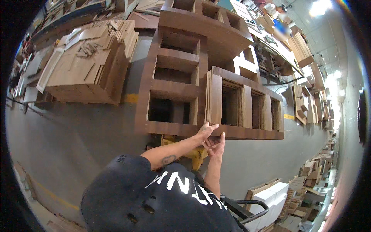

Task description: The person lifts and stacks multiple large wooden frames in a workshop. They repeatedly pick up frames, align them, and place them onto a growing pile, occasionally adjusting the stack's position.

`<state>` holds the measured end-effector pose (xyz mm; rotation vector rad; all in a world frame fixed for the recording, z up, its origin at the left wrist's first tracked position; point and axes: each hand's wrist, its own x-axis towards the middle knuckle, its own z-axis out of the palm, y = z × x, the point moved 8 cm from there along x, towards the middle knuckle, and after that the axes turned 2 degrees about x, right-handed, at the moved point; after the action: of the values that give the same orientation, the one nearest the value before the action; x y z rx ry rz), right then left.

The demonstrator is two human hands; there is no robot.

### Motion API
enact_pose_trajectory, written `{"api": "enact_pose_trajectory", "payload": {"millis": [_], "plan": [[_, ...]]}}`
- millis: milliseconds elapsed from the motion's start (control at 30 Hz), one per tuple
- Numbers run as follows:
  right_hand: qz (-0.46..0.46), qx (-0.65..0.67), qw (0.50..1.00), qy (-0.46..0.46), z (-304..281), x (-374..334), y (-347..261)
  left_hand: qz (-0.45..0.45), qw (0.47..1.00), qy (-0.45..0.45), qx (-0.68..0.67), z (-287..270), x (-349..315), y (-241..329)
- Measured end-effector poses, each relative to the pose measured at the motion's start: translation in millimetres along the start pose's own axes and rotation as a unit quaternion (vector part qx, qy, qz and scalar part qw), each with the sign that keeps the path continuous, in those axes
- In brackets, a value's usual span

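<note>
Head view looked down over a dark printed T-shirt (162, 201) at the near edge, with a black metal cart handle (247, 208) just to its right. Both bare forearms reached forward from it. The left hand (205, 132) lay with its fingers spread flat against the lower end of a stack of thin brown wood panels (214, 98), its grip open on the stack's bottom edge. The right hand (216, 144) sat just below and beside it, fingers curled up under the same stack; whether that grip pinched the panels or only propped them could not be told. The panels stood on edge, leaning against a dark brown cabinet frame with open square compartments (170, 91). A yellow cloth-like thing (195, 154) showed beneath the arms. Grey concrete floor (77, 135) spread to the left. Farther off, a pallet heaped with lighter wood boards (89, 65) stood well apart from the frame, and white boxes (270, 195) sat at the right.
</note>
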<state>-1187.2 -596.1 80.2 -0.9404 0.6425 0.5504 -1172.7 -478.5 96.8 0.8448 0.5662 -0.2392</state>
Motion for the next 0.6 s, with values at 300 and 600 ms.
{"api": "enact_pose_trajectory", "payload": {"millis": [300, 600], "plan": [[0.003, -0.012, 1.000, 0.007, -16, 17, -5, 0.023, 0.999, 0.008, -0.044, -5, -8, -4], [0.063, 0.018, 0.998, -0.004, -3, -6, -20, -0.005, 0.986, -0.013, -0.168, 11, -20, -10]]}}
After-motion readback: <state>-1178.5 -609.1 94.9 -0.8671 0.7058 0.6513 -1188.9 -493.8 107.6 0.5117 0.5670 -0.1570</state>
